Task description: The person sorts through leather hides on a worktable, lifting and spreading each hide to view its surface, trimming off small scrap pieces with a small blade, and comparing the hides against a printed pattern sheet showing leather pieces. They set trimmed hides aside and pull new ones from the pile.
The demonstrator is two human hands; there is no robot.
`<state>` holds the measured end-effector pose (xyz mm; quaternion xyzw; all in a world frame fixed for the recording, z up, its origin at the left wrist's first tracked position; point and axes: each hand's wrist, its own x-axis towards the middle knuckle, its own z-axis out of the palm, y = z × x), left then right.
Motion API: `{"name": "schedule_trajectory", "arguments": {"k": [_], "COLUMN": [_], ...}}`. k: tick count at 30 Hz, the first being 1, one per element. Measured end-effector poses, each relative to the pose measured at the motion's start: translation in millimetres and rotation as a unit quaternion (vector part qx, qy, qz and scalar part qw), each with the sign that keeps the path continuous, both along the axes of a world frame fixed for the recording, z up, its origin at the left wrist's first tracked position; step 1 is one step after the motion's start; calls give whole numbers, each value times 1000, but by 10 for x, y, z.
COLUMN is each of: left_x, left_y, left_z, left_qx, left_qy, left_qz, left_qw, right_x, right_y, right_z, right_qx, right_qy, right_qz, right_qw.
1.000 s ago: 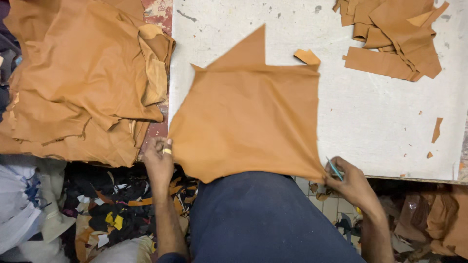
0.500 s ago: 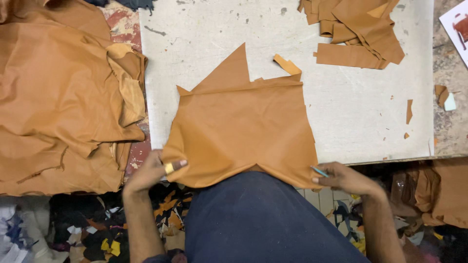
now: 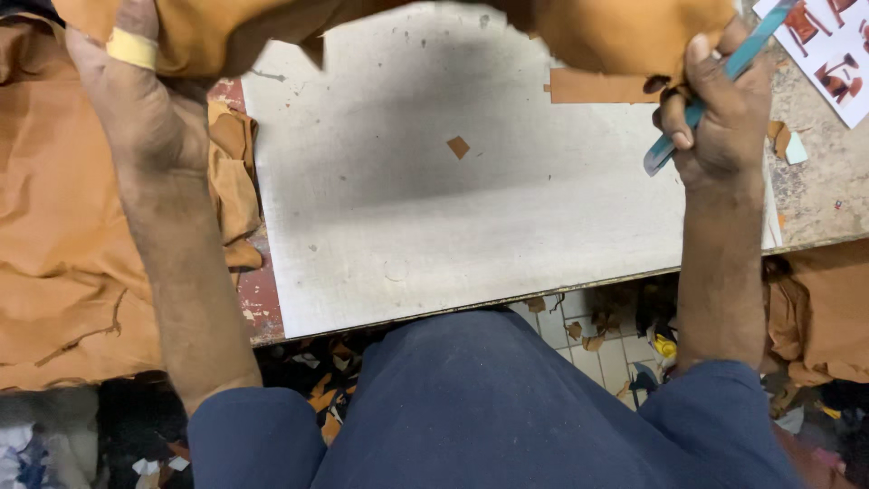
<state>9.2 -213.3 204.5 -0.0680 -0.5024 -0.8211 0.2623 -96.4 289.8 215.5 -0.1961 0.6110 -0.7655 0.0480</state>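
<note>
Head view, from the left: I see a pile (image 3: 54, 254) of tan leather heaped beside the board, spilling down past the table edge. My left hand (image 3: 136, 100) is raised near the top of the frame, a yellow band on one finger, its fingers clenched on the left edge of the hide (image 3: 362, 20). I see that tan sheet lifted off the board and stretched across the top of the picture between both hands, throwing a broad shadow on the surface under it. The board (image 3: 471, 235) is a pale, scuffed cutting slab; a small square scrap (image 3: 459, 147) lies alone near its middle, and a longer strip (image 3: 593, 86) sits farther back, just under the hanging hide. My right hand (image 3: 715, 118) grips the right edge of the hide and, in the same closed fist, a blue-handled knife (image 3: 724, 72) slanting up to the right; I cannot make out its blade. Farther right, a printed sheet (image 3: 828, 50) rests on the bare tabletop, with a few small offcuts (image 3: 786, 140) just beside my wrist. More leather (image 3: 828, 308) hangs below the table's right end.
</note>
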Motion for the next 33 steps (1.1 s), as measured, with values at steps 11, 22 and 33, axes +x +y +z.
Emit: {"name": "schedule_trajectory", "arguments": {"k": [11, 22, 33], "left_x": [834, 1844, 827], "left_y": [221, 714, 1230], "left_z": [-1186, -2029, -1890], "left_qx": [29, -274, -657], "left_qy": [-283, -427, -254], "left_qz": [160, 242, 135], "left_qw": [945, 827, 697], "right_x": [517, 1190, 1359], "right_y": [-363, -213, -164], "right_z": [-1243, -1773, -1986], "right_qx": [242, 465, 361], "right_qy": [-140, -175, -180], "right_qz": [-32, -16, -65], "right_qw": [959, 868, 913]}}
